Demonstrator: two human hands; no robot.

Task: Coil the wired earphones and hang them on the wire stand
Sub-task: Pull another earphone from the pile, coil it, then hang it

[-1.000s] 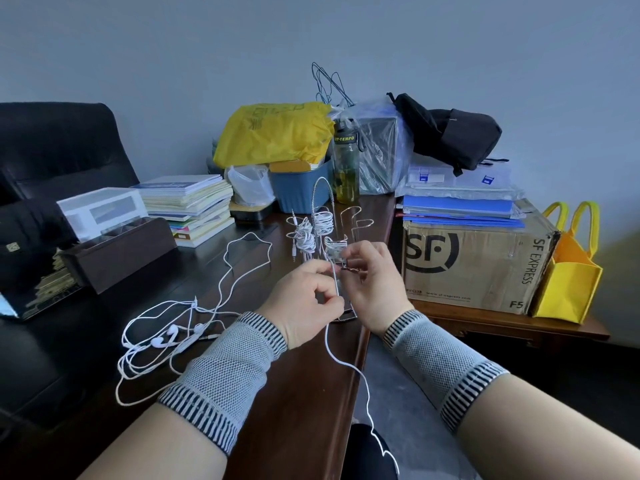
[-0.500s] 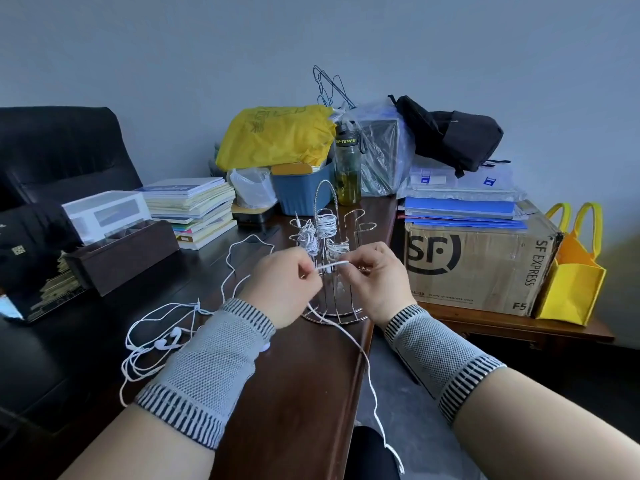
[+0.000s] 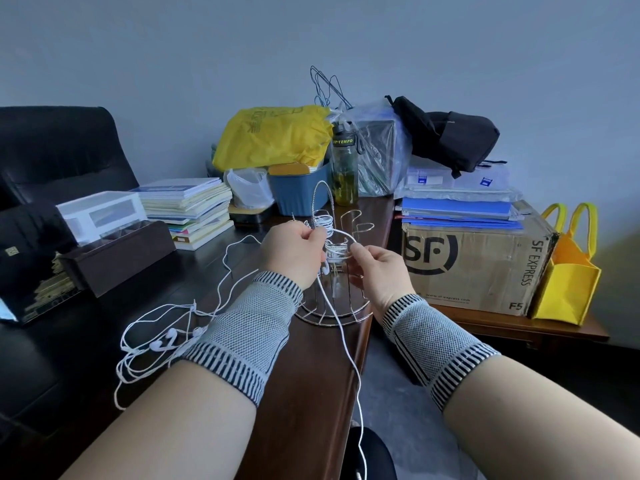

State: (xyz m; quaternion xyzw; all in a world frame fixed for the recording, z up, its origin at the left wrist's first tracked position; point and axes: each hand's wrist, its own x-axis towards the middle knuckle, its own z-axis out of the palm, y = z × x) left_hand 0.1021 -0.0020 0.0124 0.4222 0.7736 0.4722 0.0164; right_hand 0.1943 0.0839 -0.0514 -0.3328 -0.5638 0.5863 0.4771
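Nearest me, a loose white cord (image 3: 349, 368) drops off the desk edge at six o'clock and trails toward the floor. At about eight o'clock a second set of earphones (image 3: 162, 342) lies in a loose tangle on the desk.

Up at centre, both hands are on the job. My left hand (image 3: 294, 251) has its fingers curled, pinching the cord by the stand's hooks. My right hand (image 3: 379, 268) pinches the same cord between thumb and fingertips (image 3: 355, 249). Between them sits a half-wound coil (image 3: 336, 252), right against the wire stand (image 3: 332, 306). Another finished coil (image 3: 325, 223) already hangs higher, at twelve o'clock from my hands.

Risks, as I read it: that hanging tail is heavy enough to pull turns loose if either pinch slackens. The stand sits close to the desk edge, so a tug sideways could tip it off. The cord could also snag the coil already hung.

The desk (image 3: 304, 393) is dark polished wood, slick-looking. Farther back, at ten o'clock, a stack of books (image 3: 194, 209); at twelve, a yellow bag (image 3: 273, 135) and a bottle (image 3: 344, 171); at two, a cardboard box (image 3: 478, 261). A plain grey wall closes it off.
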